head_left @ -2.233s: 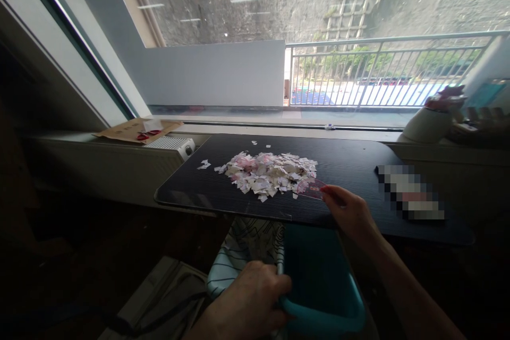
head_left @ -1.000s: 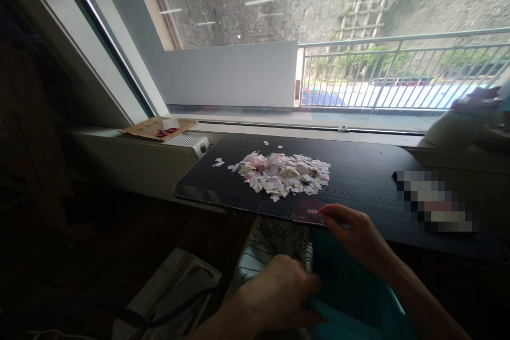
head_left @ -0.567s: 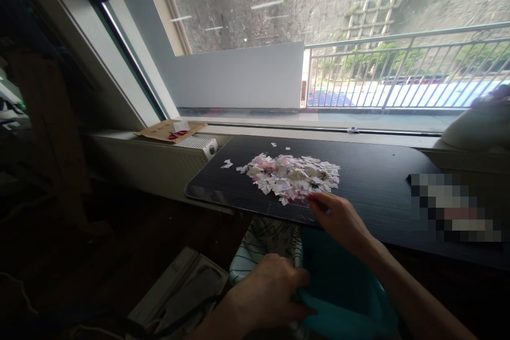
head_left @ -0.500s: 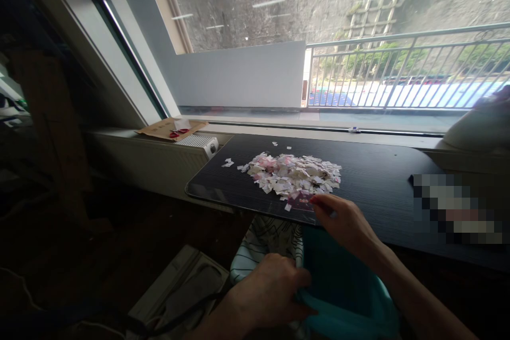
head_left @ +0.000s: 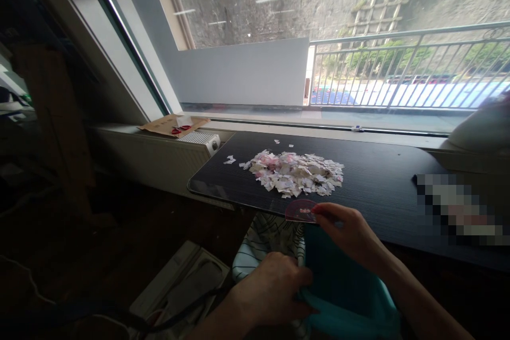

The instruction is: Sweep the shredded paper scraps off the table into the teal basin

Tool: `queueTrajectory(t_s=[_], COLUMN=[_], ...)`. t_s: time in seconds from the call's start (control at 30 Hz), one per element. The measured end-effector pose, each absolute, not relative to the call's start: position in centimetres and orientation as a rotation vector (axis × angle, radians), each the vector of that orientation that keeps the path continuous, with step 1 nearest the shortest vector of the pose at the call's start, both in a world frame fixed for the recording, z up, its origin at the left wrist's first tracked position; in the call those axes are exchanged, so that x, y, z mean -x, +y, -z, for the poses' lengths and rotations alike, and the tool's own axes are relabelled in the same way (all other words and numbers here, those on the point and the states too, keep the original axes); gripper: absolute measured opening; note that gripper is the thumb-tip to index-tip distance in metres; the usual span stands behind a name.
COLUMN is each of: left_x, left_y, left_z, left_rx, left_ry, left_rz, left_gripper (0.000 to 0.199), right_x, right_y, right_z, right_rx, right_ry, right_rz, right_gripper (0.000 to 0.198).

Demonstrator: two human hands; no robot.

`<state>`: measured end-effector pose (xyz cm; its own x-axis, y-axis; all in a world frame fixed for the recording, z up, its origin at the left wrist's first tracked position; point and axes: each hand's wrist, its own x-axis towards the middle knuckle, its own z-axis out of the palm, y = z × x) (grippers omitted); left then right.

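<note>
Writing: printed characters on the brown envelope (head_left: 159, 127), too small to read; small marks on the half-round plastic piece (head_left: 297, 211), pink and see-through, likewise illegible. One item at the table's right, blurred out, unreadable.

Right hand (head_left: 345, 221): thumb and fingertips pinched together on the plastic piece, which sits at the table's near edge, just in front of the heap of paper scraps (head_left: 297, 172).

Left hand (head_left: 274, 281): closed around the near rim of the teal bin (head_left: 392, 308), the edge of the striped bag (head_left: 255, 244) running into the grip.

Surface: black wood-grain table (head_left: 378, 164), rounded corners; a few scraps apart from the heap.

Room: large window (head_left: 247, 74), stone wall and metal railing (head_left: 402, 69) outside; radiator (head_left: 171, 154); red-handled scissors (head_left: 181, 129) on the envelope; dark floor.
</note>
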<state>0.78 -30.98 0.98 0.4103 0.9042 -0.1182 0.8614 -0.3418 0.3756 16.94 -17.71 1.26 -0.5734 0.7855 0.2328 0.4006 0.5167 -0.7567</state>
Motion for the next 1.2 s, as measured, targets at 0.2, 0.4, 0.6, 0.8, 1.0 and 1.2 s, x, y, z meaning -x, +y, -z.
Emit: queueTrajectory(t_s=[0.2,0.4,0.6,0.8,1.0,1.2], left_x=[-1.1,-1.0,-1.1,-0.9,-1.0,-1.1], left_y=[-31.1,-31.1,-31.1,-31.3,-31.2,-31.2], left_z=[-0.6,-0.4,-0.5,-0.5,-0.4,-0.5], left_rx=[-2.311,-2.259,-2.225,-2.208,-2.237,-2.22], left_ry=[1.556,1.566,1.538,1.56,1.553,1.548], left_rz=[-0.129,-0.161,-0.122,-0.123,-0.108,-0.145], left_gripper=[0.029,0.027,0.024,0.024,0.023,0.022], right_x=[-17.1,-17.2,-17.1,-16.6,-18.1,-18.0], right_y=[-14.8,-14.8,-15.1,-15.3,-15.8,-15.6], right_z=[-0.6,-0.4,-0.9,-1.1,-1.0,-0.7], right_rx=[1.086,1.102,1.099,1.094,1.14,1.182], right_ry=[-1.98,-2.083,-2.042,-2.11,-2.045,-2.048], right_rz=[-0.732,-0.725,-0.707,-0.699,-0.798,-0.718], right_gripper=[0.028,0.026,0.027,0.024,0.027,0.027])
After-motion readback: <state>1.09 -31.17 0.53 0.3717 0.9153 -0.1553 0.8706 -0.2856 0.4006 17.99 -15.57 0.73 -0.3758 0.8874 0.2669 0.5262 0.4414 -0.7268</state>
